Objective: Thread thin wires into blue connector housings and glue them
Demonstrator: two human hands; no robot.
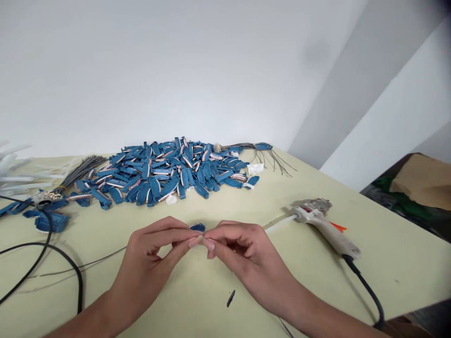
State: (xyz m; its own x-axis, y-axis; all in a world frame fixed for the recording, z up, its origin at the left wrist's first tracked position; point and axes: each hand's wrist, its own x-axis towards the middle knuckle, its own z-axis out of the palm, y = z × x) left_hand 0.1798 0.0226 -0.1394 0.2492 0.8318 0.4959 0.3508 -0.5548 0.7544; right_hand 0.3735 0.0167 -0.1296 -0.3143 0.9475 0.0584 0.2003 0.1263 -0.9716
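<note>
Both hands (202,239) pinch something tiny, likely for precision, fingertips hiding it. Blue parts (169,171) lie upper centre, probably for easy reach.

Whatever your pinched fingers (193,241) hold is too small and covered to make out. The blue piece (198,227) behind them is partly hidden. The translucent sticks (14,173) run off the left edge, blurred, perhaps glue. Both your forearms (317,307) leave at the bottom.
</note>
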